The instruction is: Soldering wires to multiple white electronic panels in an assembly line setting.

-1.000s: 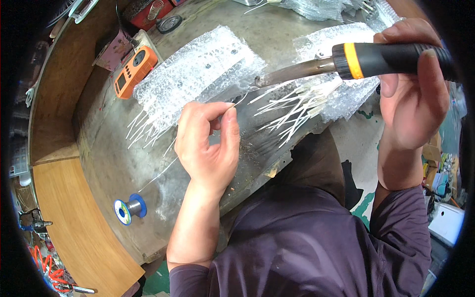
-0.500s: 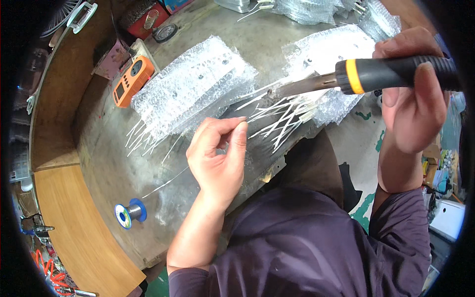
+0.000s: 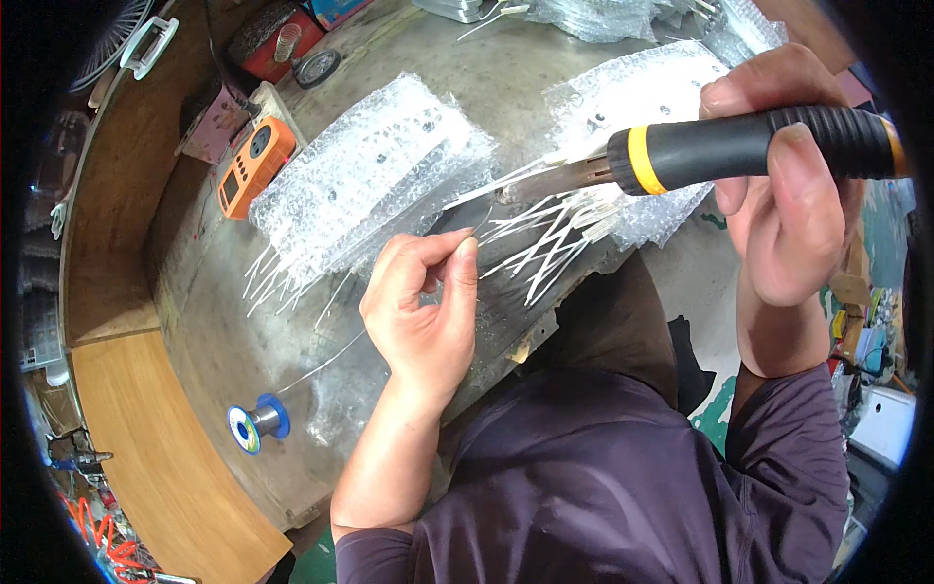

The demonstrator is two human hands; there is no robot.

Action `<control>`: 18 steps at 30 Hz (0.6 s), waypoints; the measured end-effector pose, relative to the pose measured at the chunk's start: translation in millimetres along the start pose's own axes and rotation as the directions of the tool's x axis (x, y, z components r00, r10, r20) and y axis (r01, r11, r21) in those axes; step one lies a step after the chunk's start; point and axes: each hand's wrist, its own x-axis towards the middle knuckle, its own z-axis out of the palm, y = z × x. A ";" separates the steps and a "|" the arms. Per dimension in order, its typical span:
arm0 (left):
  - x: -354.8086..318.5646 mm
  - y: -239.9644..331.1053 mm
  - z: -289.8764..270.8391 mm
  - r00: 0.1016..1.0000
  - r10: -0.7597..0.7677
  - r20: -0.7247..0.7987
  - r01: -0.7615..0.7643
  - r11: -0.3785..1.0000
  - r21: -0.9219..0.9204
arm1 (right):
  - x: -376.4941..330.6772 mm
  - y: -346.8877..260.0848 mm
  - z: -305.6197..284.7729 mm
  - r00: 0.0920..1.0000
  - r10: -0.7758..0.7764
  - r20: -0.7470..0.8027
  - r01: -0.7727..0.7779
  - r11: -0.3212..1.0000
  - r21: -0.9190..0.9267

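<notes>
My right hand (image 3: 793, 185) is closed round the black, yellow-ringed handle of a soldering iron (image 3: 720, 151). The iron's metal tip points left, over the white wires (image 3: 559, 229) sticking out of a bubble-wrapped bundle (image 3: 642, 107). In a pinch of thumb and forefinger, my left hand (image 3: 420, 302) holds thin solder wire (image 3: 326, 365), its short free end rising close to the iron's tip. Whether the two touch, I cannot tell. That wire runs back to a blue-flanged solder spool (image 3: 259, 422) on the table at lower left.
Left of the wires lies another bubble-wrapped bundle (image 3: 375, 165) with white wire ends. An orange meter (image 3: 257, 165) rests beyond it, near a coiled iron stand (image 3: 288, 44). More bubble-wrapped stacks (image 3: 603, 15) are at the far edge. A wooden board (image 3: 175, 438) borders the table's left.
The soldering iron and my right hand have shifted left. The solder's free end now shows beyond my left fingertips, near the iron's tip. My left hand has barely moved.
</notes>
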 end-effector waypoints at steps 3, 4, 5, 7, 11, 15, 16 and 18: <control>0.2 -0.5 0.2 1.000 0.003 0.001 -0.003 1.000 0.011 | 0.4 -4.8 1.9 0.999 0.040 0.001 -0.039 0.995 -0.092; 0.2 -0.4 0.1 1.000 0.007 0.000 -0.007 1.000 0.020 | -0.3 -4.8 1.9 0.999 0.038 0.000 -0.038 0.995 -0.092; 0.5 -0.6 0.5 1.000 0.010 0.000 -0.010 1.000 0.020 | -1.5 -4.0 1.9 0.999 0.049 -0.007 -0.049 0.995 -0.089; 0.3 -0.5 1.5 1.000 0.030 -0.005 -0.030 0.999 0.030 | -2.6 -4.0 0.7 0.998 0.057 -0.016 -0.058 0.995 -0.087; -0.7 0.1 1.0 1.000 0.021 -0.008 -0.021 0.999 0.031 | -1.7 -6.3 4.1 0.996 0.074 -0.046 -0.078 0.993 -0.091; -0.7 1.1 0.5 0.999 0.049 -0.014 -0.049 0.999 0.017 | -2.1 -6.0 -4.2 0.997 0.067 -0.037 -0.068 0.997 -0.031; -0.7 1.4 0.2 0.999 0.045 -0.013 -0.044 0.999 0.022 | -2.4 -5.4 -3.1 0.997 0.067 -0.037 -0.068 0.997 -0.030; -0.2 0.7 0.5 0.999 0.049 -0.017 -0.048 0.998 0.036 | -3.3 -4.5 -0.6 0.997 0.061 -0.036 -0.063 0.997 -0.038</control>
